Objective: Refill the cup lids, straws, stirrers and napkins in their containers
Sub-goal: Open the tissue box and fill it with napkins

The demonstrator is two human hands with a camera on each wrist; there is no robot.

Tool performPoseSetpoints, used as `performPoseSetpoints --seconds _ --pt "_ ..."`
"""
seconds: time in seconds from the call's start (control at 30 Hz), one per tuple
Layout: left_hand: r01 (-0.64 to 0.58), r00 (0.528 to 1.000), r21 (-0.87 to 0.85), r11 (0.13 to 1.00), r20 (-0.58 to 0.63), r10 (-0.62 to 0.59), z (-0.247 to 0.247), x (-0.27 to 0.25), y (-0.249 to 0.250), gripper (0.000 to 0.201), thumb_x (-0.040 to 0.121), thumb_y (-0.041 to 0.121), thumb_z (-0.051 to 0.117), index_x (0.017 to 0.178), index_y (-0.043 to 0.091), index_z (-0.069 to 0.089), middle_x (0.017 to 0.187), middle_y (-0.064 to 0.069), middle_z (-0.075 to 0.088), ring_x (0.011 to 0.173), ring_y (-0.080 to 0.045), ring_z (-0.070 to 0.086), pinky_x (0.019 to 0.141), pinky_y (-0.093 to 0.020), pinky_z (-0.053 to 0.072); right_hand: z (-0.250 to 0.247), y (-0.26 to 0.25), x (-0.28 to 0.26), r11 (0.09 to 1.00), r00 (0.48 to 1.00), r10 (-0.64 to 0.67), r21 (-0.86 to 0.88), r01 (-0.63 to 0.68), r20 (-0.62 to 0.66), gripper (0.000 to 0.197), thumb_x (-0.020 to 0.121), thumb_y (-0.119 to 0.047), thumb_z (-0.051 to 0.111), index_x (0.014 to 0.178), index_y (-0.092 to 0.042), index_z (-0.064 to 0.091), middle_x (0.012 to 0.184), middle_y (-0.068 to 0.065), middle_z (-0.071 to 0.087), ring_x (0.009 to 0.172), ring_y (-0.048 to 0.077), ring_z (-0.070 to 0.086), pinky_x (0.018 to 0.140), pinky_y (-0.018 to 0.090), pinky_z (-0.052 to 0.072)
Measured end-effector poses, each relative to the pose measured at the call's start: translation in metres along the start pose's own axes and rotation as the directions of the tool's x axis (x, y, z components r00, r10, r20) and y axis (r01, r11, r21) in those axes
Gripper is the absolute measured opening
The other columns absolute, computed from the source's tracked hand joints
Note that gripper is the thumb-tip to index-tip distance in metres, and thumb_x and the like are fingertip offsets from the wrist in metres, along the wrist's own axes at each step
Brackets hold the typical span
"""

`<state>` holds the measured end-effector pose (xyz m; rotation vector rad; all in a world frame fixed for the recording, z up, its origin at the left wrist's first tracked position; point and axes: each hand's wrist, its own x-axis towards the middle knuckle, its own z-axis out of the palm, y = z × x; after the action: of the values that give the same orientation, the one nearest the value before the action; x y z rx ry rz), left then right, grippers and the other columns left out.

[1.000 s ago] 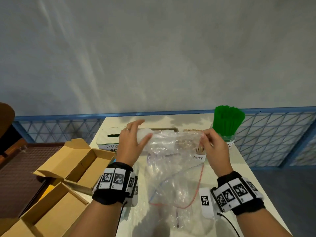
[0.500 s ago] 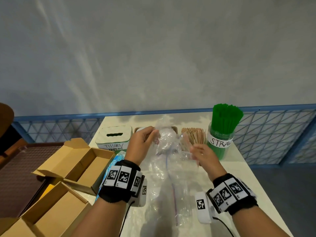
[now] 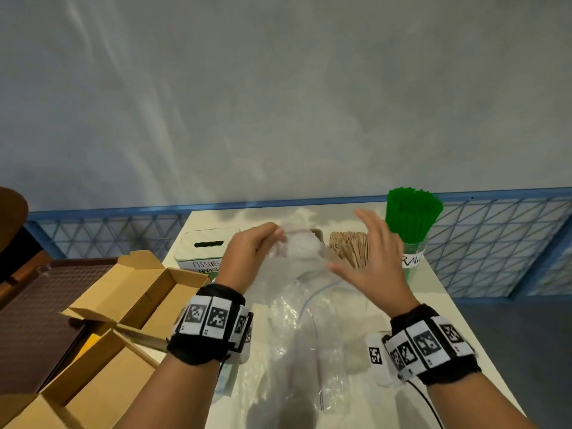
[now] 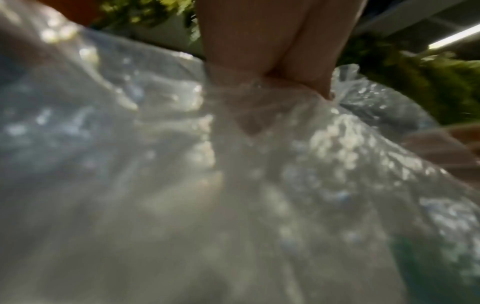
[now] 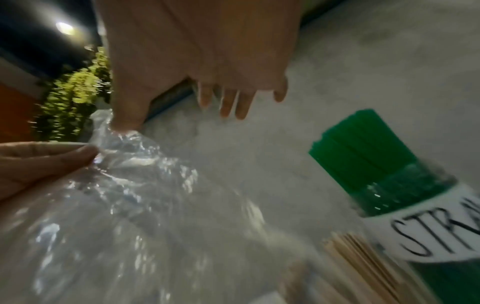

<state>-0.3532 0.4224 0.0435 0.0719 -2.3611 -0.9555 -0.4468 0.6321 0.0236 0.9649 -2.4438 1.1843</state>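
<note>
Both hands hover over the far middle of the worktop (image 3: 433, 305). Her left hand (image 3: 247, 255) pinches the bunched top of a clear plastic bag (image 3: 309, 320), fingertips closed on the crinkled film, and lifts that end so the rest trails back toward six o'clock. The wrist view shows the fingers (image 4: 272, 61) gathering the plastic into a tight neck, probably to steer whatever is inside toward the container behind it. What the bag holds is too cloudy to tell; it could be lids. Her right hand (image 3: 371, 264) is spread wide, fingers straight, holding nothing, just beside the bag at about two o'clock, as if ready to steady or catch it.

Along the back edge stand the containers: the tissue box (image 3: 201, 252) at ten o'clock, the wooden stirrers (image 3: 349, 247) at one o'clock, the green straws (image 3: 413, 218) upright in their labelled jar at two o'clock. A brownish container is partly hidden behind the bag. Open cardboard boxes (image 3: 130, 292) sit off the worktop at eight o'clock.
</note>
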Motion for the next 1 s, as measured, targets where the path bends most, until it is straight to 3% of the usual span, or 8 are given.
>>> performPoseSetpoints --seconds 0.1,0.2,0.3,0.4,0.47,0.57,0.77,1.0 --pt "-0.082 0.994 -0.003 0.997 0.075 0.081 0.002 0.008 0.017 0.022 0.094 0.028 0.050 0.078 0.022 0.064 0.062 0.016 0.059 0.067 0.002 0.057 0.065 -0.012 0.040 0.008 -0.006 0.007 0.997 0.963 -0.018 -0.064 0.037 0.270 0.054 0.079 -0.042 0.068 0.126 -0.025 0.052 0.123 -0.016 0.051 0.114 0.002 0.044 0.103 0.014 0.011" --pt "-0.087 0.992 -0.004 0.996 -0.098 0.086 -0.015 0.011 0.014 0.020 0.087 0.043 0.055 0.100 0.030 0.062 0.087 0.017 0.063 0.084 0.010 0.057 0.069 -0.010 0.040 0.012 0.004 0.007 0.946 0.978 0.112 0.282 -0.159 0.174 0.014 0.088 -0.019 0.060 0.099 -0.012 0.065 0.092 -0.011 0.065 0.085 -0.002 0.059 0.080 0.007 0.044" --pt "0.108 0.961 -0.277 0.955 -0.215 -0.171 -0.028 0.004 -0.016 0.084 0.065 0.077 0.055 0.133 0.030 0.038 0.125 0.007 0.055 0.118 -0.005 0.049 0.092 -0.029 0.044 0.009 0.017 0.007 0.823 0.966 0.248 0.511 -0.250 0.073 0.007 0.091 -0.014 0.054 0.090 -0.019 0.059 0.086 -0.007 0.066 0.074 -0.006 0.063 0.071 0.009 0.047" --pt "0.428 0.878 -0.598 0.678 0.098 -0.468 -0.017 -0.010 -0.038 0.121 0.045 0.079 0.069 0.144 0.025 0.024 0.135 0.003 0.046 0.128 -0.015 0.041 0.101 -0.038 0.037 0.007 0.023 0.006 0.733 0.948 0.319 0.632 -0.252 0.008 0.014 0.094 -0.010 0.050 0.085 -0.018 0.057 0.081 0.001 0.065 0.071 -0.002 0.063 0.072 0.013 0.049" --pt "0.558 0.801 -0.672 0.487 0.284 -0.527 0.002 -0.023 -0.042 0.088 0.074 0.045 0.069 0.145 0.024 0.022 0.138 -0.001 0.046 0.125 -0.017 0.045 0.093 -0.030 0.043 0.008 0.024 0.006 0.696 0.938 0.347 0.672 -0.255 -0.003 0.014 0.095 -0.010 0.049 0.086 -0.016 0.057 0.084 0.005 0.065 0.077 0.007 0.064 0.075 0.018 0.050" --pt "0.608 0.791 -0.563 0.559 0.375 -0.483 0.029 -0.034 -0.033 0.050 0.090 0.010 0.054 0.136 0.020 0.036 0.122 0.002 0.057 0.104 -0.003 0.056 0.079 -0.013 0.047 0.013 0.020 0.003 0.639 0.932 0.362 0.722 -0.267 0.024 0.014 0.095 -0.009 0.047 0.087 -0.015 0.057 0.083 0.003 0.064 0.071 0.000 0.064 0.069 0.012 0.050" --pt "0.498 0.786 -0.694 0.521 0.108 -0.608 0.035 -0.017 -0.026 0.023 0.096 0.016 0.047 0.077 0.011 0.060 0.073 0.003 0.066 0.073 -0.011 0.058 0.066 -0.019 0.048 0.013 0.022 -0.008 0.650 0.903 0.429 0.697 -0.302 -0.009 0.012 0.093 -0.008 0.052 0.088 -0.018 0.050 0.068 0.005 0.060 0.051 -0.003 0.055 0.056 0.016 0.044" --pt "0.405 0.863 -0.482 0.777 -0.080 -0.499 0.033 -0.004 -0.028 0.020 0.093 0.006 0.050 0.104 0.020 0.043 0.086 -0.009 0.052 0.077 -0.018 0.050 0.069 -0.029 0.041 0.009 0.031 -0.025 0.838 0.974 0.222 0.518 -0.169 -0.041 0.048 0.095 -0.014 0.047 0.131 -0.044 0.039 0.102 0.009 0.060 0.088 0.024 0.062 0.084 0.029 0.053"
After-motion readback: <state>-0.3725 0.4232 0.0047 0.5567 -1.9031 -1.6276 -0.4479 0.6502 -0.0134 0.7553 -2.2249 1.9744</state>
